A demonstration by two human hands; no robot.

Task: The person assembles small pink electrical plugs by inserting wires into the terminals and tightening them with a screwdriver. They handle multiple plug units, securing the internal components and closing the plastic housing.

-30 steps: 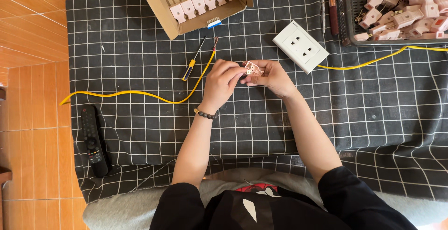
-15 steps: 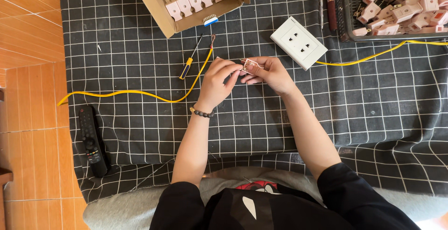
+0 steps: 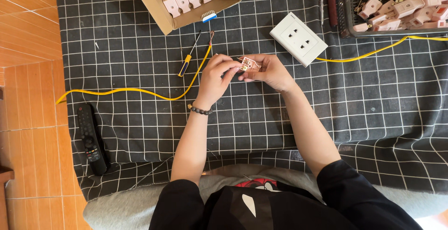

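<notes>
Open brown cardboard box (image 3: 161, 3) at cloth's top.

Cloth (image 3: 261, 118): black w/ white grid. Cable (image 3: 140, 91) yellow, socket plate (image 3: 298, 38) white, plug part (image 3: 250, 63) pale pink. Remote (image 3: 89, 139) black, floor (image 3: 28, 34) orange.

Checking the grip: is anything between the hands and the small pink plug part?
Nothing visible. The right hand holds the plug part directly, and the left hand has its fingertips on it. The yellow wire lies apart on the cloth.
</notes>
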